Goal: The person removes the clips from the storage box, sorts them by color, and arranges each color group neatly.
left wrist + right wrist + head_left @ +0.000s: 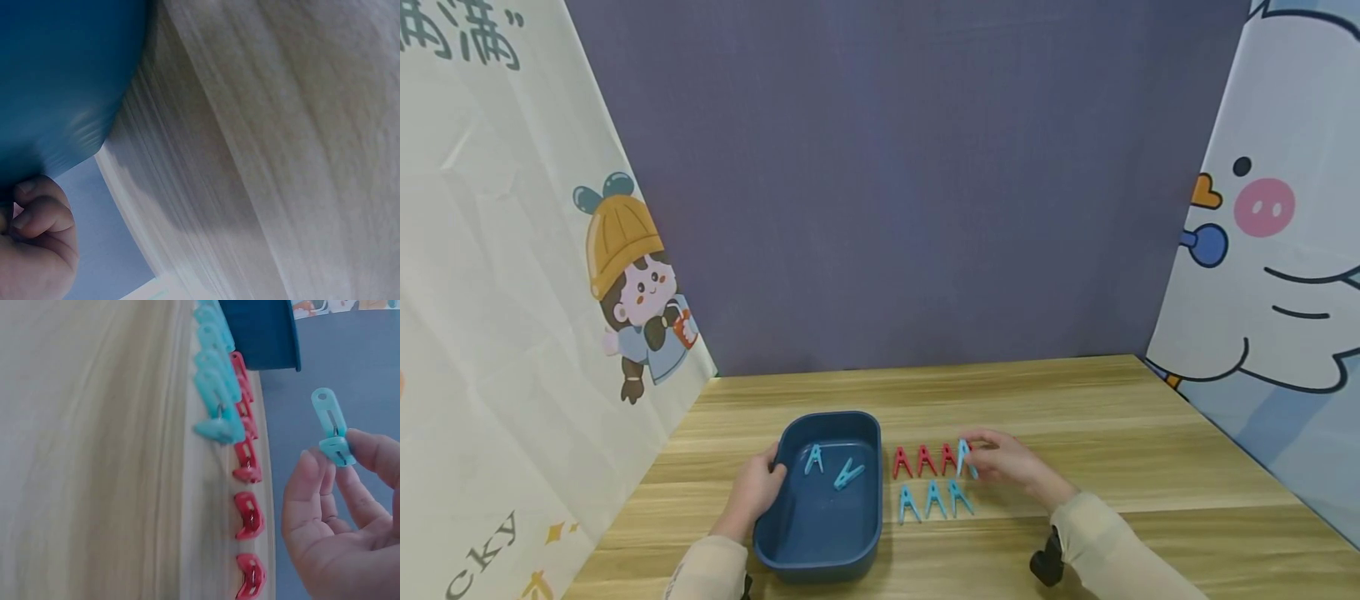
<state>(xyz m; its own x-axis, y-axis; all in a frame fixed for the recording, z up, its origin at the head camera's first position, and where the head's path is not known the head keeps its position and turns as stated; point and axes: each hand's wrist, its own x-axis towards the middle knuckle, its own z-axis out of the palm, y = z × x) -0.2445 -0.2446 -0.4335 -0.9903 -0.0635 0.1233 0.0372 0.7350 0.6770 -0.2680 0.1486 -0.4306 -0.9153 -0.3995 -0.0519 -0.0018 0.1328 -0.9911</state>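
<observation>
My right hand (1003, 458) pinches a light blue clothespin (331, 425) between thumb and fingertips, raised above the table in the right wrist view. Below it runs a row of red clothespins (926, 460), partly covered by the hand in the head view. A second row, of blue clothespins (934, 500), lies nearer the body. With curled fingers my left hand (756, 492) grips the left rim of a dark blue plastic bin (820, 533). Inside that bin are two blue clothespins (848, 475), lying apart. In the left wrist view, the left fingers (47, 215) are against the bin's side.
Both rows of clothespins lie just right of the bin on a wood-grain table (1075, 400). A grey-purple panel (910, 208) stands along the table's back edge. Printed cartoon sheets (505, 250) hang at the left and right sides.
</observation>
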